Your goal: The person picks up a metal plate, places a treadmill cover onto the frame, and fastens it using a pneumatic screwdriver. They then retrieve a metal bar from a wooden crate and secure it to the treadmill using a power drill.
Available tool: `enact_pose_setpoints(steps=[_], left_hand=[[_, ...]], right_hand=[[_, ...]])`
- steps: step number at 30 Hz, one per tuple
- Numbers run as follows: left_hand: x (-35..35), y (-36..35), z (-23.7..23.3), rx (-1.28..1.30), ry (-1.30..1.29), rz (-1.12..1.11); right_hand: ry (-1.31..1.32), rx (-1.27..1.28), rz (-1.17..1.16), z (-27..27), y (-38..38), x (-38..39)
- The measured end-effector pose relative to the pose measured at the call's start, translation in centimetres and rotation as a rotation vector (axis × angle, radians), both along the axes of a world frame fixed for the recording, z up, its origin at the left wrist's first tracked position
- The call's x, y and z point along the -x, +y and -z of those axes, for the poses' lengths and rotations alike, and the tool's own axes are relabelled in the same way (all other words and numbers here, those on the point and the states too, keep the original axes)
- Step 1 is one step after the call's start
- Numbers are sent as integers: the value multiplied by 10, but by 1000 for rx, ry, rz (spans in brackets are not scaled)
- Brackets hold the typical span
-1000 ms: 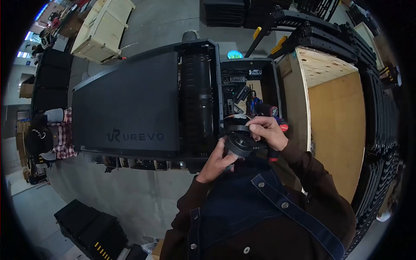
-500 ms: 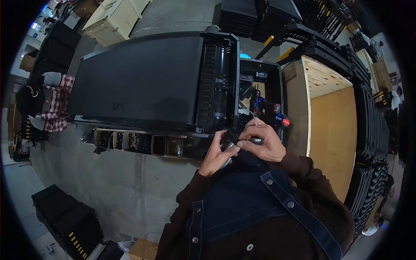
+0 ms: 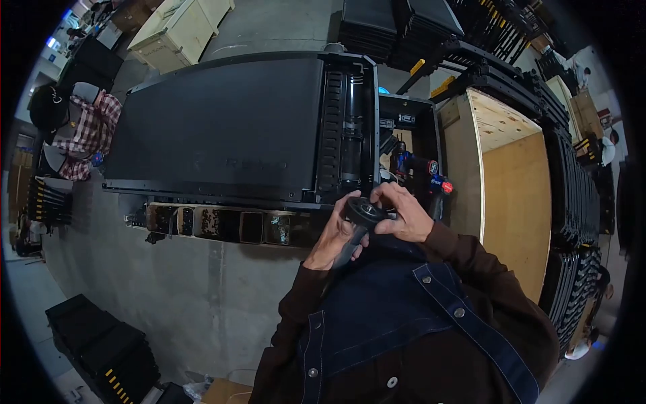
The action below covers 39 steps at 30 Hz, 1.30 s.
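Note:
Both hands hold a black round part (image 3: 364, 212), like a roller or pulley with a handle, close to my chest. My left hand (image 3: 334, 236) grips its lower end from below. My right hand (image 3: 402, 212) closes on its top and right side. Just beyond the hands lies a black treadmill (image 3: 222, 128) with its motor end (image 3: 346, 124) uncovered, showing a black roller and frame. A red and blue power drill (image 3: 420, 172) rests in the open compartment to the right of the motor end.
A plywood crate (image 3: 515, 195) stands at the right, with stacks of black frames (image 3: 572, 175) behind it. A person in a plaid shirt (image 3: 77, 128) crouches at the far left. Black cases (image 3: 101, 337) sit on the concrete floor at lower left. Wooden crates (image 3: 178, 27) stand at the back.
The view has shifted slightly. Both hands have turned the black round part so that its face shows toward me, and they lifted a little. The person at left moved upward in view.

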<state>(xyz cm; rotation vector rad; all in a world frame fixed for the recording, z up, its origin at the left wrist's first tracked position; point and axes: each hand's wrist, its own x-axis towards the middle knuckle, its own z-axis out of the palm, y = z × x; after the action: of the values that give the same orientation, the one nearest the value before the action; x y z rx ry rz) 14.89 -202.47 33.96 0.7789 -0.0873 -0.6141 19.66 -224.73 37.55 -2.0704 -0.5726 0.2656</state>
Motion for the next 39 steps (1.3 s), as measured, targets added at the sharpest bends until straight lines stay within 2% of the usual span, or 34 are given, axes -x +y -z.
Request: enact_pose_setpoints(steps=[3,6,8,10,11,12,13,14,15,16,18,19,21,22,24,25,26,27,28,29,30,32,35,39], left_hand=[[13,-3,22,31,67,-55],[20,-6,43,-104,54,-132],[19,-16,59,-226,-74,-287],[5,-30,77,-326,-173,-369],[-8,-34,85,-415,-264,-451],[-27,-29,71,-507,-337,-525],[-38,-25,59,-565,-228,-350],[-59,-24,49,-724,-360,-324],[-84,-24,35,-885,-482,-295],[-113,-26,-21,-1085,-400,-212],[-169,-38,-40,-1377,-688,-408],[-191,-45,-48,-1390,-716,-535],[-230,-50,-43,-1371,-1049,-892],[-238,-49,-42,-1342,-1032,-976],[-261,-29,-17,-1401,-994,-983],[-274,-14,-2,-1477,-936,-863],[-292,1,16,-1489,-927,-884],[-310,16,36,-1646,-1036,-880],[-324,29,52,-1803,-1140,-867],[-331,45,62,-1821,-1139,-673],[-333,53,53,-1830,-1128,-694],[-329,60,36,-1795,-1111,-396],[-337,56,22,-1863,-1014,-377],[-335,42,20,-2010,-1012,-503]], right_hand=[[21,76,-71,13,-1,4],[67,159,-42,24,-6,15],[114,131,-11,36,-14,17],[-295,77,-41,52,-22,4],[-293,59,-89,46,-17,-5],[-230,1,-116,42,-6,-20],[-185,-60,-147,45,4,-35],[-54,-114,-204,48,11,-53],[-40,-188,-157,52,15,-74],[-5,-264,-107,53,18,-100],[112,-446,105,55,29,-154],[63,-472,183,57,32,-182],[-99,-427,327,71,32,-243],[-96,-416,382,67,30,-266],[-13,-438,519,58,32,-311],[63,-464,534,55,31,-331],[137,-488,546,52,29,-350],[77,-496,580,50,30,-365],[127,-458,600,51,30,-378],[178,-417,620,52,28,-390],[173,-414,616,54,29,-400],[222,-409,597,51,30,-409],[262,-419,564,58,40,-432],[291,-376,421,67,70,-457]])
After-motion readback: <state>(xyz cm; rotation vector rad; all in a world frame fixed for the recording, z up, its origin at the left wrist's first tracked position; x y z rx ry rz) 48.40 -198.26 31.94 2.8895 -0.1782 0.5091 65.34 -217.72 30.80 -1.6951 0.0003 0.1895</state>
